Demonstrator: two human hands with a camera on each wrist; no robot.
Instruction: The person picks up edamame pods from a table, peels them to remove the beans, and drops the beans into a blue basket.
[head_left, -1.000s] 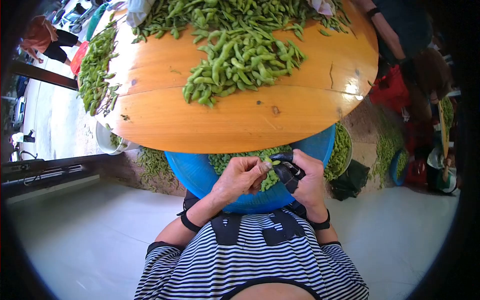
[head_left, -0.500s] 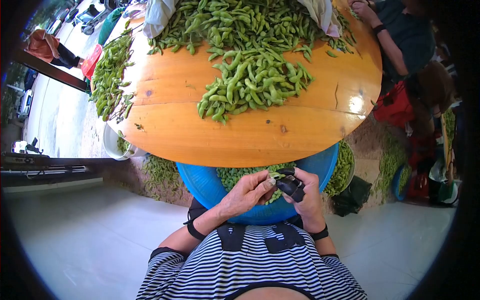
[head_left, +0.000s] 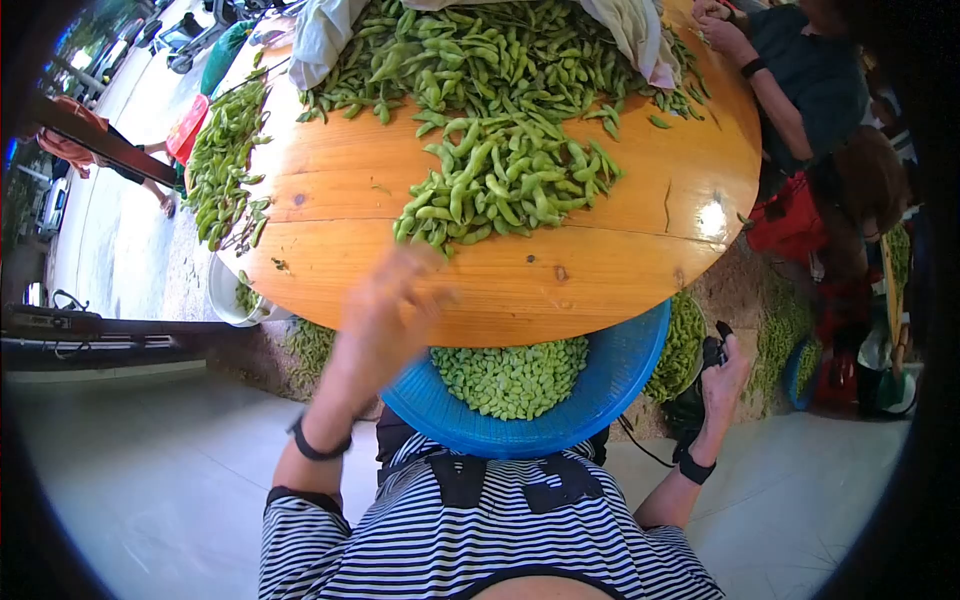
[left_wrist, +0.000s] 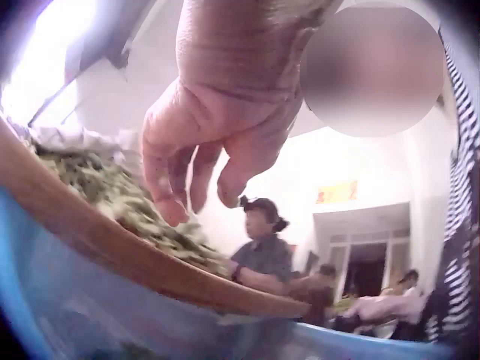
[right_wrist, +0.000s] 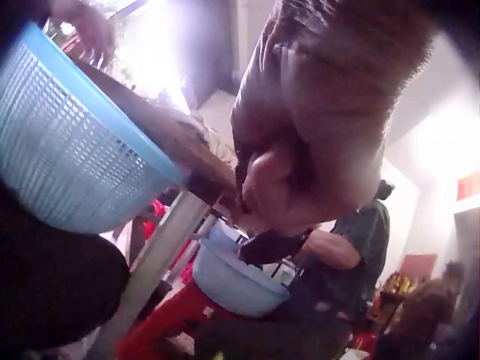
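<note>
- Far left edge of the round wooden surface [head_left: 340, 260]: a strip of green pods [head_left: 222, 160] hangs along the rim, with a white bowl [head_left: 222, 295] below it on the floor.
- My left hand [head_left: 385, 300] is raised over the near edge of the surface, blurred in the head view, just short of the nearest pod pile [head_left: 500, 185].
- Left wrist view: left fingers [left_wrist: 171, 196] hang down, loosely spread, holding nothing, above the surface rim and pods.
- Black band [head_left: 318, 447] on my left wrist; striped shirt [head_left: 480, 530] below.
- Blue basket [head_left: 590, 400] sits on my lap, tucked under the surface edge, holding shelled green beans [head_left: 510, 375].
- Bigger heap of pods [head_left: 480, 50] further back on the surface, white cloth [head_left: 318, 30] at its left edge.
- My right hand [head_left: 722, 375] is out to the right of the basket, well apart from it, low beside the surface.
- Right fingers curl around a small black tool [head_left: 714, 347]; the right wrist view is too dark and close to tell the grip any better.
- Right of that: another person's arm [head_left: 775, 90] at the far rim, more pods on the floor [head_left: 775, 290].
</note>
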